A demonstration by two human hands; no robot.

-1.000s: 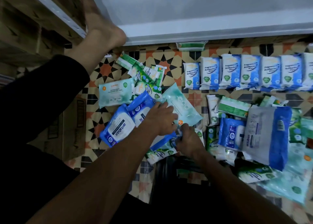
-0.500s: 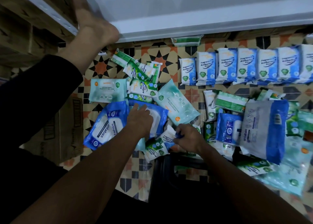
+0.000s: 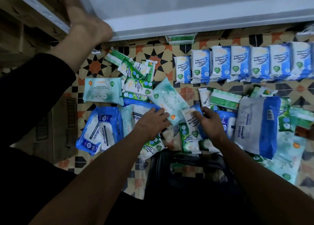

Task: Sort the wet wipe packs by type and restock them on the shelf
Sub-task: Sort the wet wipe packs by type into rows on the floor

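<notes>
Right hand (image 3: 209, 122) now lifting blue-white pack (image 3: 193, 121), left hand (image 3: 151, 122) shifted rightward

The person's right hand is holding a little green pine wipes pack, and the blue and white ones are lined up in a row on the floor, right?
Not quite. The head view shows the right hand holding a blue and white fragrance free pack, matching the row on the floor.

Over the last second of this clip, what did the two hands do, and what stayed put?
The right hand now pinches a small white-and-blue fragrance-free antibacterial wipes pack, raised from the pile. The left hand slid from the blue antabax packs onto the pale teal pack. The sorted row of blue-and-white packs stayed put.
</notes>
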